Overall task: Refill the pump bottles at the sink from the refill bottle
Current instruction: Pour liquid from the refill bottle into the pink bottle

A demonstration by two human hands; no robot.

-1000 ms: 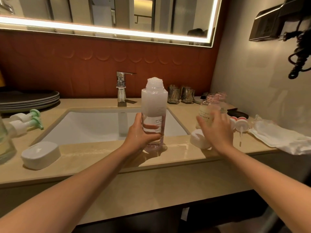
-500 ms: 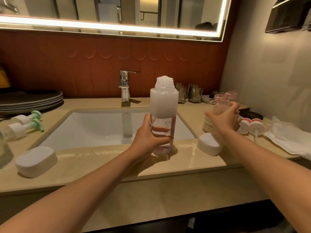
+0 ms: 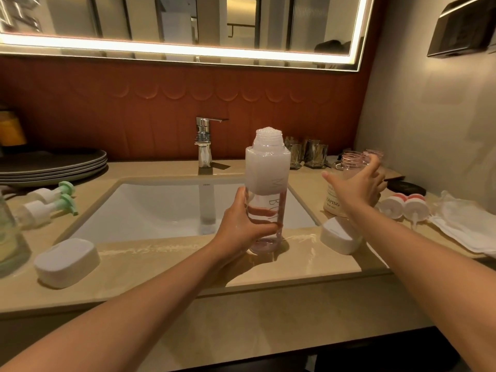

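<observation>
Refill bottle [image 3: 267, 170] in left grip [image 3: 241, 224]; right grip [image 3: 357, 186] clasps one of two pink-necked bottles [image 3: 331, 202].

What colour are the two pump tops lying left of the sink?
The pump tops are mint green; the head view shows them plainly.

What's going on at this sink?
A person is working at a bathroom counter. Their left grip holds a tall clear bottle upright on the counter in front of the basin. Its cap is off and foam reaches its open neck. Their right grip reaches around a small labelled bottle with no pump on it; whether it has closed on the bottle is unclear. Two red-collared pump heads lie just to the right.
</observation>
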